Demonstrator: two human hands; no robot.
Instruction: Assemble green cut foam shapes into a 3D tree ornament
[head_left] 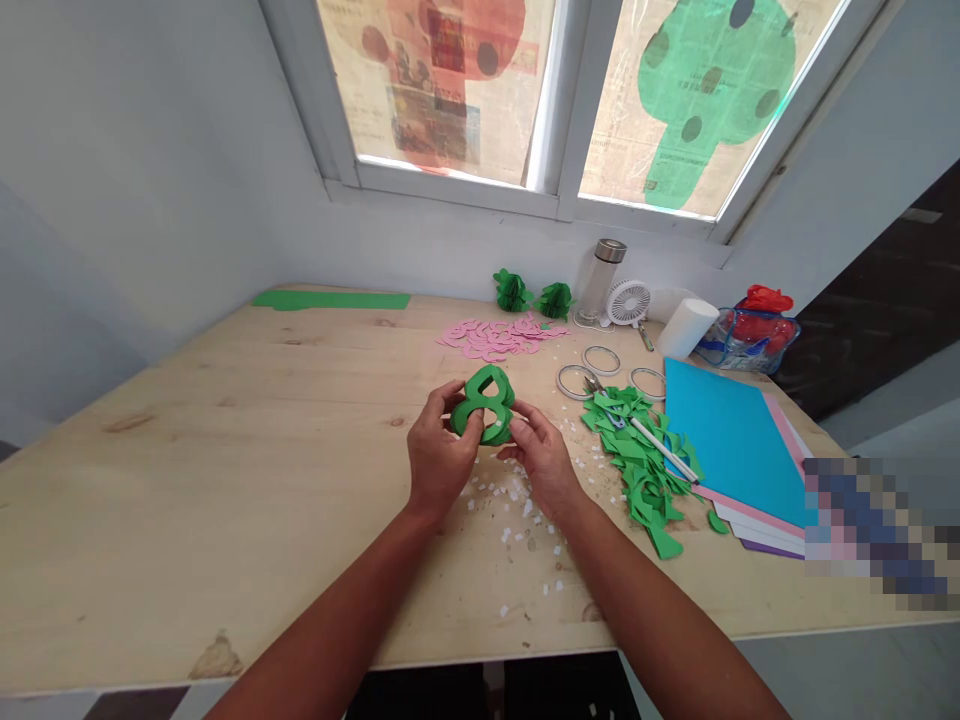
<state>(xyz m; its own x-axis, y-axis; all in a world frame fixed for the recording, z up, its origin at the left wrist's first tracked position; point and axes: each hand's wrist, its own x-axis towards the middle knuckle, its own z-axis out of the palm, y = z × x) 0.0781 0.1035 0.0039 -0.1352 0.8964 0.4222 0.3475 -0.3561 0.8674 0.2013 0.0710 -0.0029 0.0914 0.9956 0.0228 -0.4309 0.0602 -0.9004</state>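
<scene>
A green paper cutout (475,408) with rounded lobes and openings is held up over the middle of the wooden table. It looks like several layers. My left hand (444,452) grips its left side, the thumb pressed on the front. At the right edge, the fingertips of my right hand (543,458) pinch the same cutout. Small white paper bits (517,490) lie below and between the hands. To the right is a heap of green scraps (645,470) with scissors (611,405) and a white pen (664,450) on it.
Pink paper pieces (495,338) and two green paper ornaments (512,290) lie behind the hands. Farther right stand a glass bottle (600,283), a white fan (628,302) and a white roll (688,328). Tape rings (601,361) and blue sheets (731,440) lie nearer. A green strip (334,300) is back left.
</scene>
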